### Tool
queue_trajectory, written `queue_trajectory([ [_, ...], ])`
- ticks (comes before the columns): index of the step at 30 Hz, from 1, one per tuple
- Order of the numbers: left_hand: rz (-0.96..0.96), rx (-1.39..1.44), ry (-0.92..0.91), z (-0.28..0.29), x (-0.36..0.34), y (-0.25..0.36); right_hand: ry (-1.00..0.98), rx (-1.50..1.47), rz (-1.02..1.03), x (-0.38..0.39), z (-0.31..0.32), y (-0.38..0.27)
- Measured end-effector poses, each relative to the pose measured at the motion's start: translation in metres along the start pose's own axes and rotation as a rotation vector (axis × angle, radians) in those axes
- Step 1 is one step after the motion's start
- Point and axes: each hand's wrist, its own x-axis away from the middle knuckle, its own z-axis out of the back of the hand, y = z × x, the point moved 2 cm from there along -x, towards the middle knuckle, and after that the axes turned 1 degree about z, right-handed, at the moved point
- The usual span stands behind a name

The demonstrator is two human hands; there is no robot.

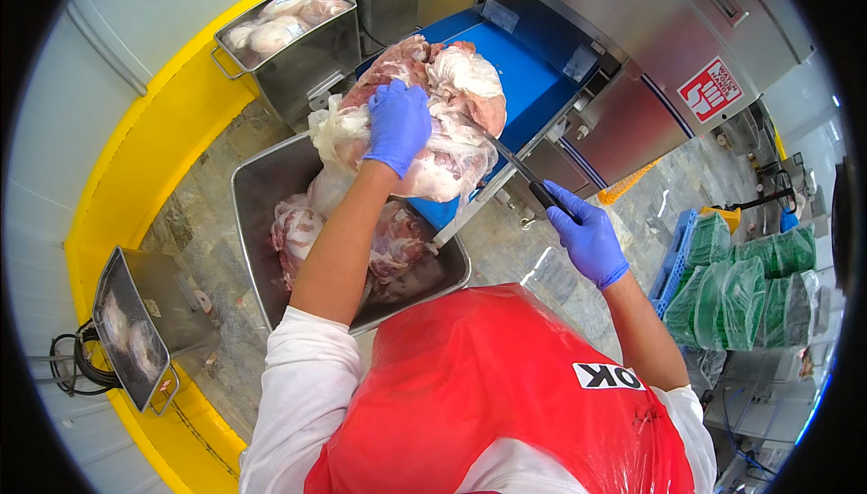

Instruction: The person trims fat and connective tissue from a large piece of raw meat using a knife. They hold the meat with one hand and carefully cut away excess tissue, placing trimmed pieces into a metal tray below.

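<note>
A large slab of raw pink and white meat (442,124) wrapped in clear plastic lies on a blue conveyor belt (528,79). My left hand (397,125), in a blue glove, presses flat on the meat's near side. My right hand (587,232), also gloved in blue, grips the black handle of a knife (519,169) whose blade points up-left at the meat's edge. Below the belt stands a steel bin (257,196) holding more meat pieces (393,241). I wear a red plastic apron (497,386).
A second steel bin of meat (293,38) stands at the back left, and another steel container (135,322) at the lower left. A steel machine housing (632,33) is behind the belt. Green wrapped crates (741,286) stack at the right. A yellow curb (117,178) edges the floor.
</note>
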Motion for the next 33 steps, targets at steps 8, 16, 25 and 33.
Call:
queue_trajectory([
  [8,0.013,0.136,0.027,-0.011,-0.003,-0.015,0.036,0.392,0.091,0.013,-0.004,-0.036],
  [16,0.24,0.097,-0.234,0.005,-0.059,-0.084,-0.022,0.626,0.169,0.011,0.017,-0.07],
  [25,0.333,0.023,-0.563,0.018,-0.116,-0.08,-0.054,0.637,0.142,-0.013,0.04,-0.082],
  [33,0.192,0.471,-0.673,-0.029,-0.14,-0.107,-0.214,0.63,0.121,-0.062,0.075,-0.112],
])
